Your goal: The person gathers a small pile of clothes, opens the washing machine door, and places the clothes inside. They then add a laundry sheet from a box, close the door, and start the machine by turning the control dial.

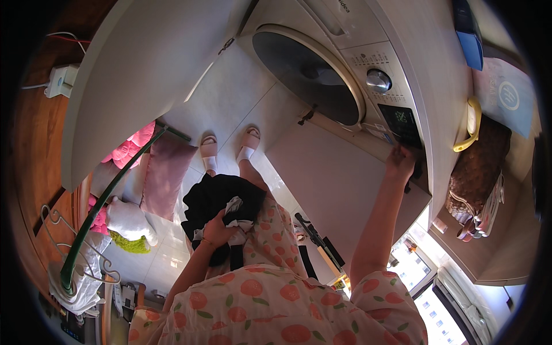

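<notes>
My left hand [219, 233] is closed on a bundle of black and white clothes [233, 194], held low in front of my lap. My right hand [400, 161] reaches out to the control panel of a front-loading washing machine [351, 47], with its fingertips at the lower edge of the lit display [400, 125]. Whether they press on it cannot be told. Above the display sits a silver dial [379, 80]. The round dark glass door [308, 71] of the machine appears closed.
Cabinet doors [336, 172] stand open on both sides of the machine. A pink pillow [166, 177] and plush toys [129, 220] lie at the left, near a green pole [101, 198]. A brown woven bag [481, 168] and a yellow curved object [472, 125] are at the right.
</notes>
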Motion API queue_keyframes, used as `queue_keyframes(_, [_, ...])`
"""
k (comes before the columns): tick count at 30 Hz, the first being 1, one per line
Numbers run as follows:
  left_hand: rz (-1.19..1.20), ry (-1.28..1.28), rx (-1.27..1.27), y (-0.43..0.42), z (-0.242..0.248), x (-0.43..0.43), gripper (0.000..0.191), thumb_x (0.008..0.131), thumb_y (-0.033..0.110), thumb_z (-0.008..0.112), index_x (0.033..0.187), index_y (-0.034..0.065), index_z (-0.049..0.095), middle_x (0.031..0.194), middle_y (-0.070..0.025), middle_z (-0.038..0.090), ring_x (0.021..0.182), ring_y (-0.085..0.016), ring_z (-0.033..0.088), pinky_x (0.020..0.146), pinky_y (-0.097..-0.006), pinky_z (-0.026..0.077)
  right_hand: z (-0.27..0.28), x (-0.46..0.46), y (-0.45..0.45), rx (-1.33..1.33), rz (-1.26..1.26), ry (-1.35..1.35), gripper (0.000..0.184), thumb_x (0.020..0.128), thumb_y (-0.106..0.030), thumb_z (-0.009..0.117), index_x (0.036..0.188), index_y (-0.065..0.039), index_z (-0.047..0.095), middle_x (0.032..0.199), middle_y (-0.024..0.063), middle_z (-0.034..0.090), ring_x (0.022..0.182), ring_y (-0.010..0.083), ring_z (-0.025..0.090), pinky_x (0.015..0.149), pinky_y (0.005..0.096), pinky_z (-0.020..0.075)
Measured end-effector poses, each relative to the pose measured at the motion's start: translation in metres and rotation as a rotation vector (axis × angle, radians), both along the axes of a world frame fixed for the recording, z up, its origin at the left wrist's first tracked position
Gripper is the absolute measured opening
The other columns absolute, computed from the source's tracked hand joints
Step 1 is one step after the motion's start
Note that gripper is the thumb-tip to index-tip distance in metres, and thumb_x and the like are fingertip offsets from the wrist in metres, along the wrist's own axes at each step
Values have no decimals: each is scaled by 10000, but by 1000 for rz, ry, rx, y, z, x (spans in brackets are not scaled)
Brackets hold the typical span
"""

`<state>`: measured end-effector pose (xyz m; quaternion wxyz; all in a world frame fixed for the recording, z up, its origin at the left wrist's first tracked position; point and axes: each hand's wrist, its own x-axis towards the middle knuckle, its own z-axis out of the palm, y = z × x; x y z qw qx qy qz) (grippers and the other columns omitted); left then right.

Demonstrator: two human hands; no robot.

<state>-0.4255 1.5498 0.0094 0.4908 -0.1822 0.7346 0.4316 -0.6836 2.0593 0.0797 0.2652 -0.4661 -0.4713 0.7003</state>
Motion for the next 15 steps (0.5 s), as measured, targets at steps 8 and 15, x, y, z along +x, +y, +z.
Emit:
queue_keyframes(8, [-18,-11,-3,-1,0,-2,793,660,405,788,1346,108,525,1029,-196,705,965,-368,678,842,-422,536,-7,2,10,35,49,23,263,819,32,501,1064,-36,569,1079,88,578,991,232,538,923,360,395])
queue_keyframes(15, [6,-49,2,-1,2,-3,781,648,396,793,1334,118,543,1063,-185,703,1010,-359,671,876,-421,522,-7,5,15,-6,51,37,217,779,75,504,944,-55,557,962,74,582,893,212,536,804,322,414])
